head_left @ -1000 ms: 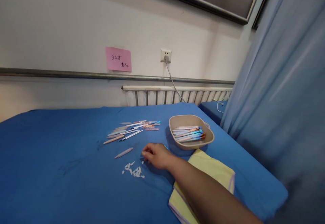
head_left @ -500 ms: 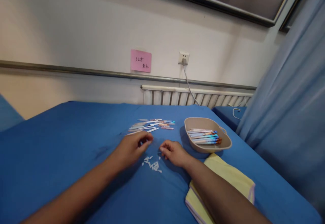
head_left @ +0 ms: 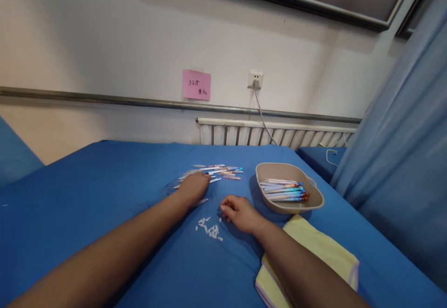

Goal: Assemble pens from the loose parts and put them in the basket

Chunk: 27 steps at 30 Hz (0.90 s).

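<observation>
My left hand reaches over the near side of a loose pile of pens in white, pink and blue. Its fingers are turned away, so their grip is hidden. One pen lies apart, just below that hand. My right hand rests near the middle of the bed with its fingers curled together; whatever they may hold is too small to make out. Several small white pieces are scattered on the blue sheet between my forearms, one of them close to my right fingertips.
To the right stands a beige basket with several pens lying in it. A folded yellow cloth lies under my right forearm. The blue-covered surface ends at a wall with a radiator. A blue curtain hangs at the right.
My left hand has moved forward from beside the white pieces to the pen pile. A single pen now shows below it. My right hand has barely moved; the view has shifted slightly.
</observation>
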Available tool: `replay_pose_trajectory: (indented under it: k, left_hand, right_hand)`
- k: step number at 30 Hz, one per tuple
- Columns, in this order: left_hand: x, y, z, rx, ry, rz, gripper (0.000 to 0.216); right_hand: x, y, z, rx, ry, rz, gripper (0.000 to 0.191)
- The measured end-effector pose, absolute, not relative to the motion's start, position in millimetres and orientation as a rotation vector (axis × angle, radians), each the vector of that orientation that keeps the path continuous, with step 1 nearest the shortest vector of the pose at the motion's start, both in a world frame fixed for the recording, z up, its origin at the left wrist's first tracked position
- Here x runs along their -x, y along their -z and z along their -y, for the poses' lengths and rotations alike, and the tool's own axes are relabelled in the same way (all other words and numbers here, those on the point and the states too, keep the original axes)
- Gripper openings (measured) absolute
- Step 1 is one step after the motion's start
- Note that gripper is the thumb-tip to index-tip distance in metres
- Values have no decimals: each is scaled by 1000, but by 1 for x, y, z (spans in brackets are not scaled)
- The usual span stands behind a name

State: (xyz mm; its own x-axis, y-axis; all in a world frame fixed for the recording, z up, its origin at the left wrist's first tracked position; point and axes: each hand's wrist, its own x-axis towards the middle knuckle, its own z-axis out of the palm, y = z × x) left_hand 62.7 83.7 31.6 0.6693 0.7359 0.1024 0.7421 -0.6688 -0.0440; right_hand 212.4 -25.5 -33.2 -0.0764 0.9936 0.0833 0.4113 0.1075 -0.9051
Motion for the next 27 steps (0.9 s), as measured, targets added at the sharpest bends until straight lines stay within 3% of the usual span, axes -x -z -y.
replay_pose_trajectory:
  k: [7, 14, 18, 22, 27]
  left_hand:
    - [-53, -39, -79, 2775, 223, 1290, 17]
    - [-32, -24, -18, 3257, 737, 1290, 22]
    - [-23, -17, 9, 3400, 919, 1291, 27]
    - [-4, -11, -17, 3175, 1116, 1524, 33]
    - [13, 1, -49, 3088, 860, 1458, 31]
  right_hand:
    - [-213, 33, 25, 1357, -989, 1547, 10]
    - [-205, 20, 30, 1086, -1179, 1282, 35]
    - [-198, 15, 38, 1012, -1206, 1192, 36]
    - [-202, 18, 36, 1024, -1149, 1029, 36]
    - [-214, 21, 30, 1062, -1102, 850, 37]
